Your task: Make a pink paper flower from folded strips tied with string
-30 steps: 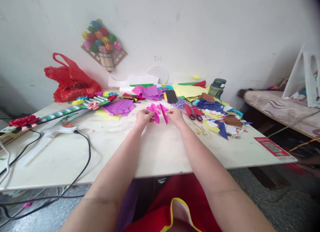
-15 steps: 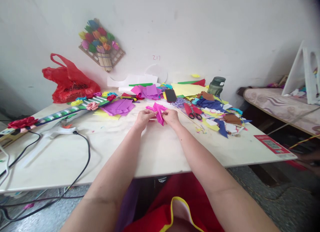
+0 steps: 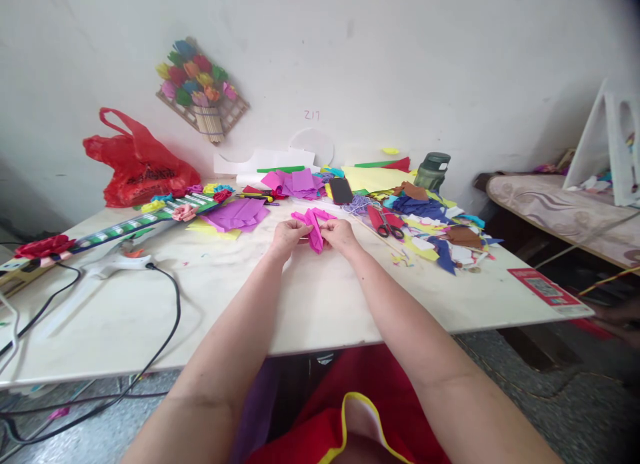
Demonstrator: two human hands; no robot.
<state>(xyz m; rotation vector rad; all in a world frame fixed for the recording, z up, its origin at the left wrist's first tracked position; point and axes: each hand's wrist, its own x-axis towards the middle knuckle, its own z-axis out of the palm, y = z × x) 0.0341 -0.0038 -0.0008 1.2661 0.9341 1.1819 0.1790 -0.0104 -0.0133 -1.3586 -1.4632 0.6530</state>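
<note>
A folded piece of bright pink crepe paper (image 3: 315,229) is held between both hands above the middle of the table (image 3: 320,304). My left hand (image 3: 290,237) pinches its left side, and my right hand (image 3: 339,236) pinches the right side. A narrow fold of the paper points down between the fingertips, while other folds spread out at the top. The fingertips partly cover its edges. Just behind the hands lie purple paper sheets (image 3: 240,215) and a dark phone (image 3: 342,191).
Scissors (image 3: 387,225) and many coloured paper scraps (image 3: 425,211) lie to the right, with a green bottle (image 3: 433,171) behind. On the left are a red plastic bag (image 3: 140,164), a strip with paper flowers (image 3: 125,225), and a white glue gun (image 3: 125,261) with its black cord.
The pink paper has been turned and pressed narrower between the fingers, its middle fold now pointing down. Both hands stay in nearly the same place.
</note>
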